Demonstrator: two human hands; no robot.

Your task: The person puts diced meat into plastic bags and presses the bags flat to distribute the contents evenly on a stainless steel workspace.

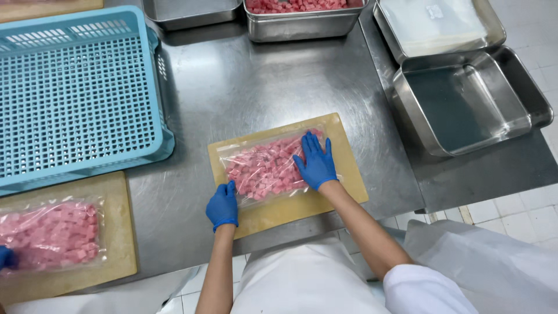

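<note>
Head view, bag: a clear plastic bag of pink meat cubes (268,167) lies flat on a tan cutting board (343,157), near the front edge of the steel table (244,87).
Head view, right hand: the right hand (315,162), in a blue glove, lies palm-down on the right end of the bag, fingers spread and flat, pinching nothing.
Head view, left hand: the left hand (222,206), also blue-gloved, sits at the bag's lower left corner with fingers curled; whether it pinches the plastic, I cannot tell.
Head view, left side: a light blue perforated crate (75,93) stands on the table, well apart from the bag. Below it, a second board (119,232) carries another bag of pink cubes (52,232), with another person's gloved fingertip (7,257) at its edge.
Head view, far side: a steel pan of pink cubes (302,14) stands at the top, beside an empty steel pan (192,11).
Head view, right side: a steel tray with clear bags (433,26) sits above an empty steel tray (471,102).
</note>
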